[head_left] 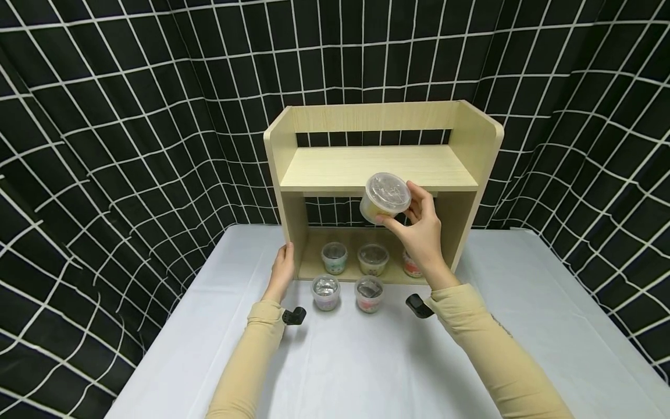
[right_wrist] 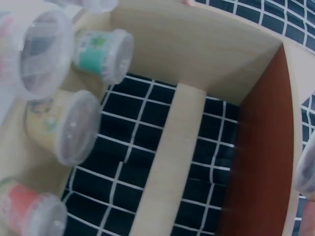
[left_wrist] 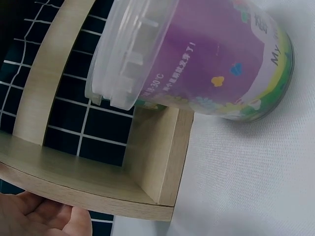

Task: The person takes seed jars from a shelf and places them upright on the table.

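Note:
My right hand (head_left: 423,230) pinches a clear lidded tub (head_left: 385,198) with yellowish sides, thumb below and fingers at its far edge. The tub is raised, tilted, in front of the middle board of a wooden shelf (head_left: 377,166). My left hand (head_left: 281,270) rests against the outer left side of that shelf, its fingers loosely bent in the left wrist view. On the bottom board stand a teal tub (head_left: 335,265), a yellow tub (head_left: 373,266) and a red tub (head_left: 412,266), the last partly hidden by my right arm.
A purple tub (head_left: 326,301) and a pink tub (head_left: 369,302) stand on the white-covered table (head_left: 345,366) before the shelf. Black cloth with a white grid (head_left: 131,116) surrounds the table's back and sides. Each wrist carries a black camera mount.

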A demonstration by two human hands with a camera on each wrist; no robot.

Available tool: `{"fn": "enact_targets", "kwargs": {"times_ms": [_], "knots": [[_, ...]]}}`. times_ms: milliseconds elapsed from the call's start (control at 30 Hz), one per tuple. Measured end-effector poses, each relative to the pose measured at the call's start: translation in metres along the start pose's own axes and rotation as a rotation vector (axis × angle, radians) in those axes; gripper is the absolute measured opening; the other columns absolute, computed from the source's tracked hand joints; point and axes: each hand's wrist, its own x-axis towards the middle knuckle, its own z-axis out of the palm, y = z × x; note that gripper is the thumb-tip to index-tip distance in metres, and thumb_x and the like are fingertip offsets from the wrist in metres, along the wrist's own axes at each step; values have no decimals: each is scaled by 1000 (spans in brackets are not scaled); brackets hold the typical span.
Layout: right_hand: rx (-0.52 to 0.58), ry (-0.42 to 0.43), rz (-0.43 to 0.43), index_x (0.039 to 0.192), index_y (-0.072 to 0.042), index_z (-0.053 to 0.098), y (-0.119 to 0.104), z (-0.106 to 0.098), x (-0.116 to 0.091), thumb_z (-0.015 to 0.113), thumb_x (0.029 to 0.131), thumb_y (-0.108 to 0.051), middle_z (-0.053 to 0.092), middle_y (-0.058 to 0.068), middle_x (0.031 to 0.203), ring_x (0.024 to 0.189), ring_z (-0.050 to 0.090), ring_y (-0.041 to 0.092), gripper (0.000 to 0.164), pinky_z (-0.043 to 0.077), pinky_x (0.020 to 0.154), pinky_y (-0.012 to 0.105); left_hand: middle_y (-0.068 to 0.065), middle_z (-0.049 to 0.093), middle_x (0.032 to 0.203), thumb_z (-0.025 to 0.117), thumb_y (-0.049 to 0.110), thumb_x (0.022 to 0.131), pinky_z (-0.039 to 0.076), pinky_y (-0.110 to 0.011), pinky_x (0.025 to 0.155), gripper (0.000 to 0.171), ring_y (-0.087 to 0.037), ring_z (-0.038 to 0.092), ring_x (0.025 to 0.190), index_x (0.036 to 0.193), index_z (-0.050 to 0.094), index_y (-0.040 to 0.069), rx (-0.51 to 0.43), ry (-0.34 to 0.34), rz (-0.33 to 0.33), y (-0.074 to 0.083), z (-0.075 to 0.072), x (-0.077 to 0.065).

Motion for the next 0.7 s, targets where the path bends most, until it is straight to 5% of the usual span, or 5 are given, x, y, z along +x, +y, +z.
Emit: {"fn": "enact_targets", "kwargs": {"times_ms": [367, 700], "knots": [[-52, -21, 52, 133, 4, 37, 22, -15, -26, 79, 69, 5, 47, 16, 128, 112, 51, 17, 76, 42, 94, 28, -21, 29, 145, 26, 55, 97, 22, -49, 106, 70, -38, 26, 131, 143, 29, 2, 10, -11, -14, -1, -2, 0], [13, -31, 115, 136, -1, 35, 65, -28, -44, 79, 70, 3, 46, 11, 128, 114, 48, 14, 80, 37, 98, 23, -20, 28, 146, 26, 58, 96, 22, -49, 106, 73, -37, 24, 132, 144, 27, 3, 2, -15, -24, -1, -2, 1]]}}
